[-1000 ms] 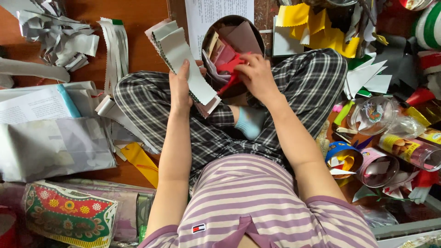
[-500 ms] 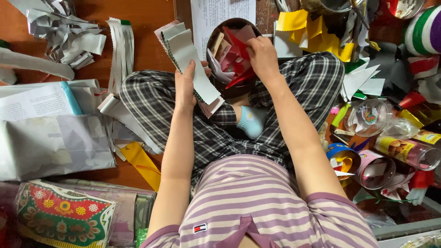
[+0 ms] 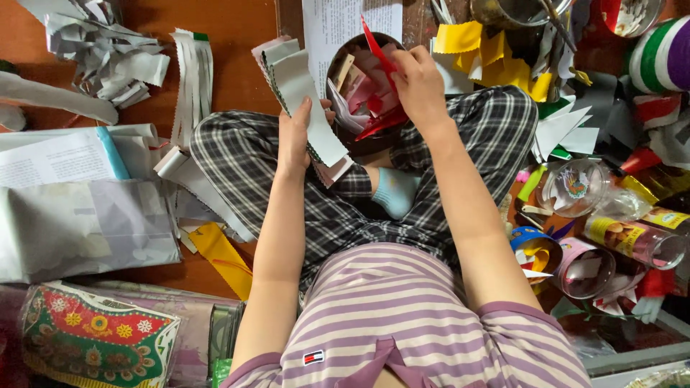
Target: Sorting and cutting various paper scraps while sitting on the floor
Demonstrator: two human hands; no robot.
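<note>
I sit cross-legged on the floor in checked trousers. My left hand (image 3: 298, 136) grips a stack of long white paper strips (image 3: 298, 90) that slants up to the left. My right hand (image 3: 417, 79) pinches a narrow red paper strip (image 3: 375, 49) and holds it above a round dark bowl (image 3: 345, 43) between my knees. The bowl is filled with several red, pink and white paper scraps (image 3: 363, 100).
Crumpled white strips (image 3: 108, 57) and folded sheets (image 3: 79, 223) lie at the left. A printed sheet (image 3: 345, 21) sits beyond the bowl. Yellow paper (image 3: 496, 54), glass jars (image 3: 575, 187) and tape rolls (image 3: 535, 248) crowd the right. A patterned red-green packet (image 3: 93, 338) lies bottom left.
My right hand has risen out of the bowl toward its far rim, drawing a red strip up with it. The left hand and its white stack stay in place.
</note>
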